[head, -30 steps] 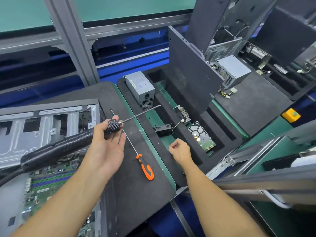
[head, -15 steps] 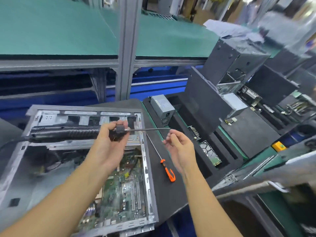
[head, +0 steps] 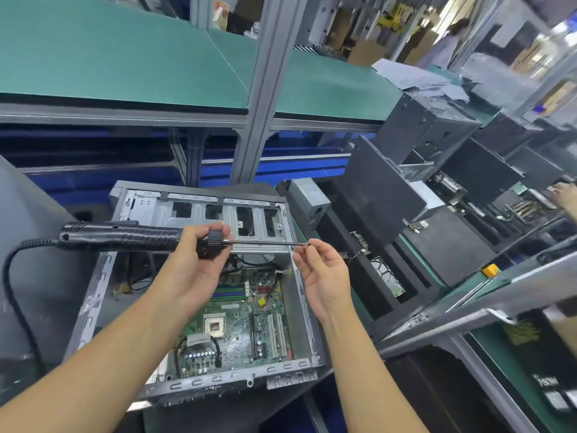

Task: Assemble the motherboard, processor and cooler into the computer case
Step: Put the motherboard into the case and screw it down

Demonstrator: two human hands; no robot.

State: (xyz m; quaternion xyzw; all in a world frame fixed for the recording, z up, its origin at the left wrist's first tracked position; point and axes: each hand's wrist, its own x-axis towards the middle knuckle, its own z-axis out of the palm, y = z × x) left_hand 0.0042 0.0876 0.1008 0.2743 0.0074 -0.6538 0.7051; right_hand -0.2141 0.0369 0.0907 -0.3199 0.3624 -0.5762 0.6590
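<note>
An open grey computer case (head: 301,310) lies flat in front of me with a green motherboard (head: 240,332) inside it. The processor socket (head: 214,325) shows on the board. No cooler is on it. My left hand (head: 193,267) grips a black electric screwdriver (head: 125,234) by its front collar and holds it level above the case. Its long bit (head: 265,243) points right. My right hand (head: 324,276) pinches at the bit's tip with thumb and forefinger. Anything between the fingers is too small to see.
The screwdriver's black cable (head: 15,292) loops down at the left. Right of the case, a black foam tray (head: 359,289) holds a grey power supply (head: 309,196) and a hard drive (head: 387,278). More cases stand further right, where another person's hand (head: 565,195) shows. A green shelf (head: 125,57) hangs above.
My view swung left, bringing the whole case into sight. My right hand rose from the foam tray to the bit's tip. The screwdriver levelled out above the case.
</note>
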